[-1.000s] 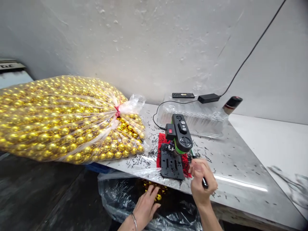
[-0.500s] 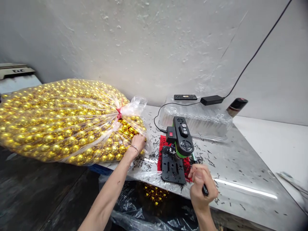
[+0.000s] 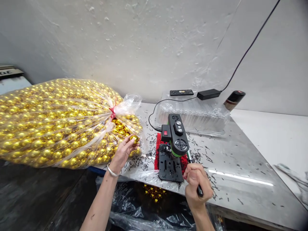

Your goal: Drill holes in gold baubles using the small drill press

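Observation:
Between its fingertips my left hand (image 3: 124, 152) pinches a shiny gold ball (image 3: 134, 138), just in front of the torn opening of a big clear bag of gold balls (image 3: 55, 128). A red tie gathers the bag's neck. My right hand (image 3: 198, 184) is wrapped round the black-gripped lever (image 3: 200, 191) of a small press (image 3: 178, 134). This black and green machine has a red switch on its side and a slotted black base plate (image 3: 170, 165). Under the plate lies a red mat (image 3: 157, 154) strewn with small black bits.
Behind the press sits a clear plastic tray (image 3: 192, 118) of thin clear pieces, with a power adapter (image 3: 209, 94) and remote control (image 3: 181, 92) on top. A dark-capped can (image 3: 234, 100) leans nearby. Below the table edge, a black bag (image 3: 154, 208) holds gold balls.
My left hand has come out of the bag's opening, back toward me, with a gold ball in its fingers. My right hand keeps its hold on the lever. The view has shifted slightly.

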The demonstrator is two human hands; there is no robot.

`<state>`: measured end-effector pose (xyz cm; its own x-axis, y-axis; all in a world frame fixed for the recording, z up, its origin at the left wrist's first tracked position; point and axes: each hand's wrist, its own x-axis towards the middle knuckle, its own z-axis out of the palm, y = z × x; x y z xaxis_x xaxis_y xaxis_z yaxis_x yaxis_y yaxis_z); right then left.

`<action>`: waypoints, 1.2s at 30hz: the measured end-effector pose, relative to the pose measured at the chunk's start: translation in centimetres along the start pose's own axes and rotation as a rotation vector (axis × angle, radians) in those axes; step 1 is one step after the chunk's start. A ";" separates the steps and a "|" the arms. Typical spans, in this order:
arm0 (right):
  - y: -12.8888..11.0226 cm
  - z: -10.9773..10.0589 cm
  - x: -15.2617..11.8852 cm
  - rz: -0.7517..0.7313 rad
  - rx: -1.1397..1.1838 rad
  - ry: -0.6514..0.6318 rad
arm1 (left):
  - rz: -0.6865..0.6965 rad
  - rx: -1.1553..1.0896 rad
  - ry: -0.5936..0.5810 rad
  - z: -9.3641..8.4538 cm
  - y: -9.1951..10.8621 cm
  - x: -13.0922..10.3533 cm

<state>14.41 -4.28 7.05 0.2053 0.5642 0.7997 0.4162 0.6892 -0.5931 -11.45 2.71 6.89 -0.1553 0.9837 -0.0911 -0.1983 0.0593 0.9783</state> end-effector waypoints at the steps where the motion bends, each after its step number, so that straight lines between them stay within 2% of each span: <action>1: 0.0 0.0 0.0 -0.003 0.003 0.001 | -0.042 -0.110 -0.002 0.1 0.0 -0.9; 5: 0.0 0.0 0.1 -0.004 0.002 -0.004 | -0.197 -0.310 -0.035 1.4 -1.2 -3.7; 8: -0.1 -0.1 0.2 -0.008 -0.002 -0.017 | -0.281 -0.276 -0.086 3.4 -3.3 -4.7; 10: -0.3 -0.2 0.4 -0.011 -0.014 -0.036 | -0.294 -0.172 -0.121 4.9 -5.1 -4.9; 12: -0.4 -0.2 0.6 -0.008 -0.030 -0.050 | -0.241 -0.021 -0.163 6.4 -6.9 -5.0; 16: -0.6 -0.3 0.7 -0.009 -0.041 -0.053 | -0.001 0.308 -0.197 8.4 -9.3 -4.8; 22: -0.5 -0.3 0.5 -0.003 -0.054 -0.049 | 0.240 0.692 -0.131 9.6 -9.7 -4.3; 30: -0.3 -0.2 0.4 -0.015 -0.050 -0.044 | 0.466 0.885 -0.167 9.9 -10.0 -4.3; 36: -0.4 -0.3 0.4 -0.014 -0.047 -0.057 | 0.540 0.918 -0.180 9.8 -10.1 -4.7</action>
<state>14.57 -4.43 7.63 0.1494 0.5804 0.8005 0.4598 0.6760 -0.5759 0.78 -0.84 -0.70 0.1545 0.9239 0.3500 0.6664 -0.3590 0.6535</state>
